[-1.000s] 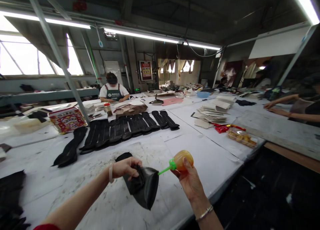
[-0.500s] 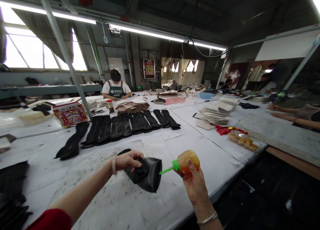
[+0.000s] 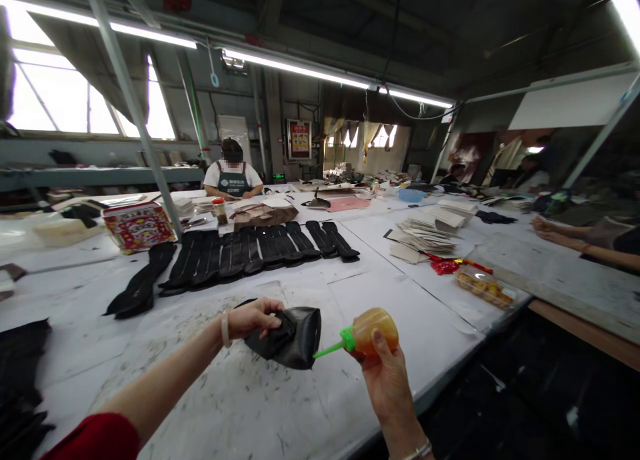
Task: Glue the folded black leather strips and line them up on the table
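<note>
My left hand point(image 3: 257, 319) pinches a folded black leather-like piece point(image 3: 300, 343) above the white table, its wide curved end turned to the right. In my right hand point(image 3: 384, 370) is an amber squeeze bottle point(image 3: 375, 328) with a green nozzle, tilted so the tip points left and slightly down. The nozzle tip is at the lower right edge of the black piece; whether it touches cannot be made out. My left fingers partly cover the folded middle of the piece.
A row of flat black pieces point(image 3: 250, 250) lies across the table point(image 3: 200, 387). More black pieces point(image 3: 23, 373) are at the left edge. Stacked pale cards point(image 3: 425, 233), a clear box of food point(image 3: 485, 288) and a patterned carton point(image 3: 137, 227) stand around. A co-worker point(image 3: 233, 173) sits opposite.
The nozzle tip has moved down along the right edge of the black piece. My left hand has turned the piece slightly, raising its lower edge.
</note>
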The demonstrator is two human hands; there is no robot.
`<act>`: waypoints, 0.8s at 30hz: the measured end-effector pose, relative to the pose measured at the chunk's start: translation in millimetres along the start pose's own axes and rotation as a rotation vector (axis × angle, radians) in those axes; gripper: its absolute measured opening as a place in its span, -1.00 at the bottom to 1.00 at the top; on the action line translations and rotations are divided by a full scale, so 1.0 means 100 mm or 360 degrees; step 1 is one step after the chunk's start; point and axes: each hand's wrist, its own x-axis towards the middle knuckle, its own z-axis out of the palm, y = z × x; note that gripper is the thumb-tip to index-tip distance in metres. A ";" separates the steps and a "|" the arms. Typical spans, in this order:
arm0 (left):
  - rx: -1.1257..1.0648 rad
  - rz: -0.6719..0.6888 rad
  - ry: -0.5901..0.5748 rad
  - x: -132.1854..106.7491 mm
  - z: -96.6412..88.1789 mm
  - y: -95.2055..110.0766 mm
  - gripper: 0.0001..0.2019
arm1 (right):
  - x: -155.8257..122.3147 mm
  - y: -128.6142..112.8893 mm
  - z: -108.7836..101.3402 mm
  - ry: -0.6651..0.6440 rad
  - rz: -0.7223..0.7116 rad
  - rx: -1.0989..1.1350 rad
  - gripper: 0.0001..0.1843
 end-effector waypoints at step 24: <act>0.0273 -0.0195 0.0533 -0.51 0.43 0.81 -0.45 | 0.22 -0.11 0.17 0.0043 -0.0013 0.0431 -0.59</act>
